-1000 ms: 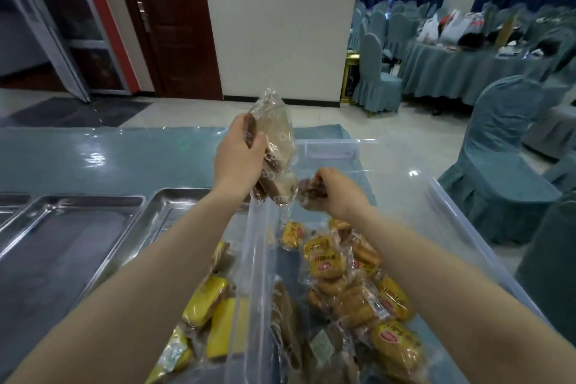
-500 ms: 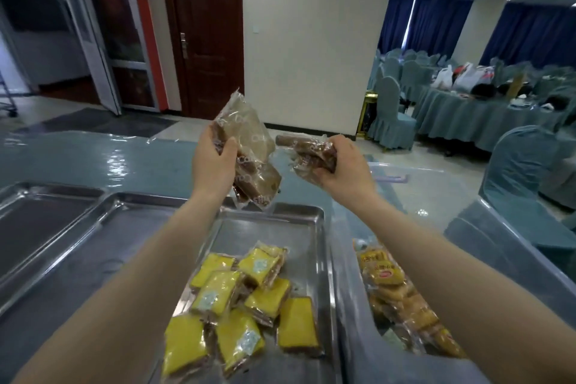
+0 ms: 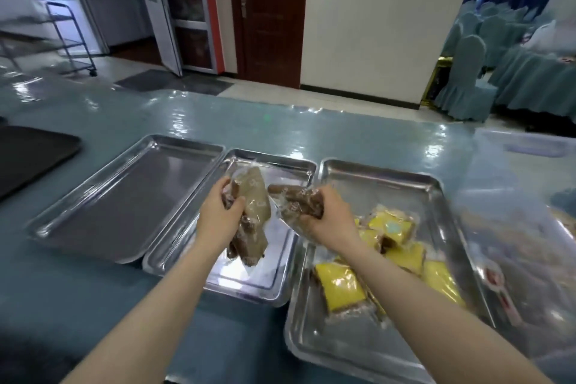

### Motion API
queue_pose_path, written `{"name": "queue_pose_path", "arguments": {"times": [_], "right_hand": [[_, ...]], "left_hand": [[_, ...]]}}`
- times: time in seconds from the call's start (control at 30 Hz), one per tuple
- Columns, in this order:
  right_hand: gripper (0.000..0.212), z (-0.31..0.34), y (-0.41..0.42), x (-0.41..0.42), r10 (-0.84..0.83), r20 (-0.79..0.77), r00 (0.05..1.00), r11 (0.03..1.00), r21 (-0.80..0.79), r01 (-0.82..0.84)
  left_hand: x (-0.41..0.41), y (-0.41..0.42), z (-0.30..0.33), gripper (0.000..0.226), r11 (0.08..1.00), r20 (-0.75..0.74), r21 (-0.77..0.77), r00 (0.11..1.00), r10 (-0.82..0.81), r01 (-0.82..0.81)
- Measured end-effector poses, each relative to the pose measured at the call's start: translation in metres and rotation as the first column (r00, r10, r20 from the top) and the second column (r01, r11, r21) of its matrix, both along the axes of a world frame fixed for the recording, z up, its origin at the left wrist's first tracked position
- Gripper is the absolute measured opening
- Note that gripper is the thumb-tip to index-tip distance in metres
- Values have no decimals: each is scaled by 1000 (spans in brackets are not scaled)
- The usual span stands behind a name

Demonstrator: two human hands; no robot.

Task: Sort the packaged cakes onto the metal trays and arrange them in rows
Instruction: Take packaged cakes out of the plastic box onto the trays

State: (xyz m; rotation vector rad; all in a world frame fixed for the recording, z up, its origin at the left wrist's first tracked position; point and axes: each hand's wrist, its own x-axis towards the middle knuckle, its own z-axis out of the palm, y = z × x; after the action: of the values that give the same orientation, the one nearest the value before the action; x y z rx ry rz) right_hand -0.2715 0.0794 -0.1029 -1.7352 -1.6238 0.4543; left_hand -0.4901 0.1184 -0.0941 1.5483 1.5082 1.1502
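Note:
Three metal trays lie side by side on the teal table. My left hand (image 3: 222, 219) grips a bunch of brown packaged cakes (image 3: 254, 207) in clear wrappers, held over the middle tray (image 3: 184, 243). My right hand (image 3: 327, 221) grips more brown packaged cakes (image 3: 297, 201) just above the gap between the middle tray and the right tray (image 3: 343, 171). Several yellow packaged cakes (image 3: 341, 287) lie in a loose pile in the right tray. The left tray (image 3: 124, 196) holds nothing.
A clear plastic bin (image 3: 523, 259) with more packaged cakes stands at the far right, blurred. A dark tray (image 3: 28, 153) sits at the left edge of the table. Covered chairs and tables fill the room at back right; a wheeled rack stands at back left.
Both hands have come down from chest height and moved left from the bin, carrying the brown cakes to just above the middle tray. The view has swung left, showing all three trays.

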Motion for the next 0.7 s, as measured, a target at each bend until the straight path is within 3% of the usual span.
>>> {"name": "queue_pose_path", "arguments": {"times": [0.17,0.3,0.37,0.43,0.5,0.57,0.7], "right_hand": [[42,-32,16,-33,-44,-103,994,990,-139,29],[40,-48,38,-46,-74,-57,996,991,-120,67],[51,-55,48,-50,-26,-25,999,991,-133,23],[70,-60,52,-55,101,-36,994,977,-186,-106],[76,-62,53,-60,217,-74,973,952,-206,-228],[64,-61,51,-63,259,-101,961,947,-170,-273],[40,-48,48,-60,196,-106,975,966,-151,-210]], "left_hand": [[-31,10,-37,42,995,-194,-96,981,-23,4],[-36,26,-56,47,998,-286,-56,958,-33,18],[-34,33,-62,51,1000,-331,-30,944,-18,8],[-34,41,-71,70,997,-519,-62,852,-62,34],[-35,45,-81,103,984,-674,-159,718,-172,86],[-36,44,-88,119,968,-656,-214,715,-241,131],[-42,32,-85,120,947,-483,-206,816,-318,247]]}}
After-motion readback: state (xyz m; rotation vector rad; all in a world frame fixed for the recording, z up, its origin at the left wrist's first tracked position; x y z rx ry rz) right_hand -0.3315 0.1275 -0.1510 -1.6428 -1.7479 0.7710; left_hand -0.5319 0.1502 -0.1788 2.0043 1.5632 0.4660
